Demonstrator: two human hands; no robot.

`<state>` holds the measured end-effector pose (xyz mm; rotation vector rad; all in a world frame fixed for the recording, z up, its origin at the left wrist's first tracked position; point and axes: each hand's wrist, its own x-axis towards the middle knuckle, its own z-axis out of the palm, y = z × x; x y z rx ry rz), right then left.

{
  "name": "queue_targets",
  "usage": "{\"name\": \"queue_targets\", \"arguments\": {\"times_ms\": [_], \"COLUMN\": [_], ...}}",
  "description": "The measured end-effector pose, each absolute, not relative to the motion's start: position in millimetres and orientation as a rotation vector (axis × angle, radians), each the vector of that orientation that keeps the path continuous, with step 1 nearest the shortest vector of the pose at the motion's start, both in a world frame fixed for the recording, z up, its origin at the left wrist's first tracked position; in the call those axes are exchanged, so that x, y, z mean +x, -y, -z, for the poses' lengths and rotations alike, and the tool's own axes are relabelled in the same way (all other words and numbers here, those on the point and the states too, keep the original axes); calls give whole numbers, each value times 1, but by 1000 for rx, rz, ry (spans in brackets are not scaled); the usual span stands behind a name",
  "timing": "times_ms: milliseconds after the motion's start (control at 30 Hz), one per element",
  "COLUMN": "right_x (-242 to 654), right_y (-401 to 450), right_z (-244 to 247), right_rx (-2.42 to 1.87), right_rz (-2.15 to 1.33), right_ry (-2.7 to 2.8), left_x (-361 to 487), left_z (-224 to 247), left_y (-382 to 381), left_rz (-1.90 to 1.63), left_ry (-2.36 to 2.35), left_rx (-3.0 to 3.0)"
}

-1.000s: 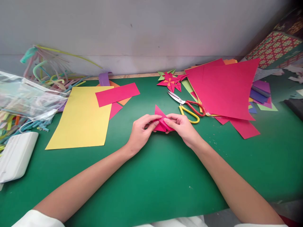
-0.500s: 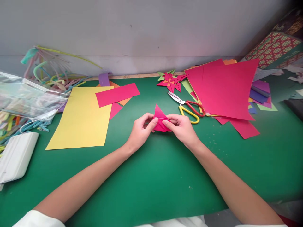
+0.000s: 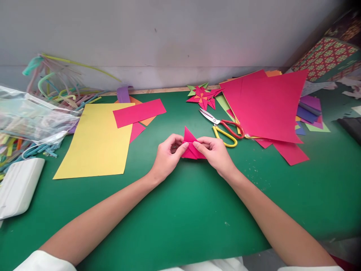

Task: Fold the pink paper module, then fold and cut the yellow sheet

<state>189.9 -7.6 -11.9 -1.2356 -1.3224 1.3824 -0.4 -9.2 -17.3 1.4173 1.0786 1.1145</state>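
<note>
A folded piece of pink paper (image 3: 191, 149) with a pointed top is held between both hands above the green table. My left hand (image 3: 169, 154) pinches its left side, thumb on the front face. On the right side, my right hand (image 3: 214, 152) grips it the same way, its thumb close to the left one. Both sets of fingers behind the paper are partly hidden. Just beyond my right hand lie scissors (image 3: 218, 122) with one red and one yellow handle loop, blades parted slightly. Folded paper stars (image 3: 202, 97) in red and green rest farther back.
A yellow sheet (image 3: 94, 141) lies left, overlapped by a pink strip (image 3: 139, 113). Large red sheets (image 3: 265, 107) are stacked at right. Pipe cleaners and a clear plastic bag (image 3: 34, 113) fill the far left, near a white device (image 3: 21, 188). A grey wall (image 3: 169, 41) borders the back.
The pink paper has shifted slightly in my fingers; its tip sits a little lower and its lower folds look flatter. Both hands stay in nearly the same place.
</note>
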Motion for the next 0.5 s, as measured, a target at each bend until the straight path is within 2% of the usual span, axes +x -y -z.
{"name": "queue_targets", "arguments": {"times_ms": [300, 500], "right_x": [190, 190], "right_y": [7, 8], "right_z": [11, 9], "right_rx": [-1211, -1190], "right_rz": [-1412, -1370], "right_ry": [1283, 1316], "left_x": [-2, -1], "left_z": [12, 13], "left_y": [13, 12], "left_rz": [-1158, -1197], "left_ry": [-1090, -1061], "left_rx": [1620, 1387]}}
